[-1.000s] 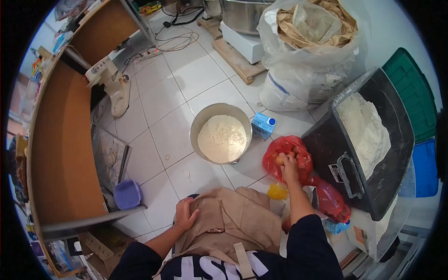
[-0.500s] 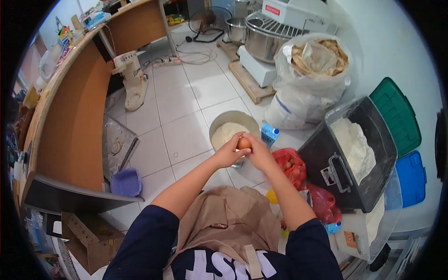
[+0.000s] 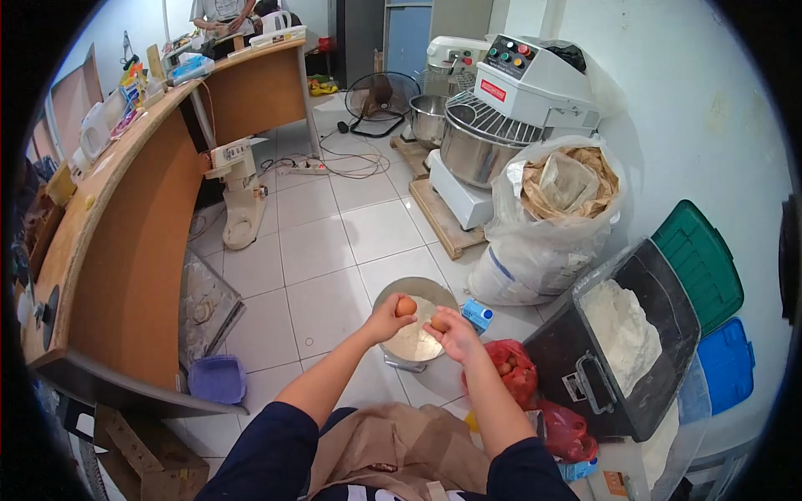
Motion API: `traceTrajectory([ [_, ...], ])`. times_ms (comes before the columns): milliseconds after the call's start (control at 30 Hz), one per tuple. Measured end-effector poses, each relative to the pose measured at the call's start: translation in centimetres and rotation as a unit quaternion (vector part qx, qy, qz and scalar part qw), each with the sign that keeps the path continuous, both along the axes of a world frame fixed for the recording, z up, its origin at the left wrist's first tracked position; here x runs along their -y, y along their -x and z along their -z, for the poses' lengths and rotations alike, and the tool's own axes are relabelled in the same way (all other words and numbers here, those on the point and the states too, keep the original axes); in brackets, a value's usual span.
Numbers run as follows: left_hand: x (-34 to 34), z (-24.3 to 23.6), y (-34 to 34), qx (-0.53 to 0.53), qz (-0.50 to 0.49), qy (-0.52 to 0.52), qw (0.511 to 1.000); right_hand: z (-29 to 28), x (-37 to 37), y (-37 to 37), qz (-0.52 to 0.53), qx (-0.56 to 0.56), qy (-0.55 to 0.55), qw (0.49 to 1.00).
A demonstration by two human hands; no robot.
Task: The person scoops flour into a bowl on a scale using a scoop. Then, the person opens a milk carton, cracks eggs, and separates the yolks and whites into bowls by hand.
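Observation:
My left hand [image 3: 387, 321] is closed around a brown egg [image 3: 406, 306], held over the metal bowl [image 3: 430, 286]. To its right, my right hand [image 3: 457, 336] grips another brown egg [image 3: 437, 322] in its fingers, which partly cover it. A small gap separates the two hands. Below them, the bowl stands low above the tiled floor and holds pale flour [image 3: 409, 344]. A blue carton [image 3: 477, 315] touches or nearly touches the bowl's right side. Beside my right forearm lies a red plastic bag [image 3: 516, 377] with eggs inside.
On the right stands a black bin [image 3: 555, 355] of flour, near green [image 3: 702, 267] and blue [image 3: 729, 367] lids. Behind are a wrapped sack [image 3: 535, 259] and a large dough mixer [image 3: 535, 79]. A desk [image 3: 125, 275] curves along the left; another person [image 3: 221, 17] is beyond it.
My hands were together around an egg; now they are apart, each with an egg. The view has tilted up, bringing the far desk and the other person into sight.

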State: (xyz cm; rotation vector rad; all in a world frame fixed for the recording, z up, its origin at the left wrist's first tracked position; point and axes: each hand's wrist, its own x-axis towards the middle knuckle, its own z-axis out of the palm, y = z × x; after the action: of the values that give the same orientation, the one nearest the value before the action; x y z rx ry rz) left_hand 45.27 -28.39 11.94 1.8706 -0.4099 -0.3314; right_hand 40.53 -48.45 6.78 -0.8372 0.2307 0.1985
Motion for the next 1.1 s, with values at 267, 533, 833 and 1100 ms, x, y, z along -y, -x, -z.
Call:
traceTrajectory([
  [267,0.4,0.6,-2.1,0.111,0.018,-0.103,0.988,-8.0,-4.7,-1.5,0.191,0.396,0.629,0.642],
  [533,0.4,2.2,-2.5,0.093,0.026,-0.087,0.992,-4.0,-2.9,-3.6,0.124,0.05,0.157,0.978],
  [833,0.8,1.9,-2.1,0.092,0.042,-0.085,0.991,-2.6,-3.6,-2.8,0.091,0.346,0.618,0.7],
  [1100,-0.4,2.5,-2.9,-0.348,-0.057,0.272,0.895,-2.8,-2.0,-3.1,-0.009,-0.062,0.002,0.998],
])
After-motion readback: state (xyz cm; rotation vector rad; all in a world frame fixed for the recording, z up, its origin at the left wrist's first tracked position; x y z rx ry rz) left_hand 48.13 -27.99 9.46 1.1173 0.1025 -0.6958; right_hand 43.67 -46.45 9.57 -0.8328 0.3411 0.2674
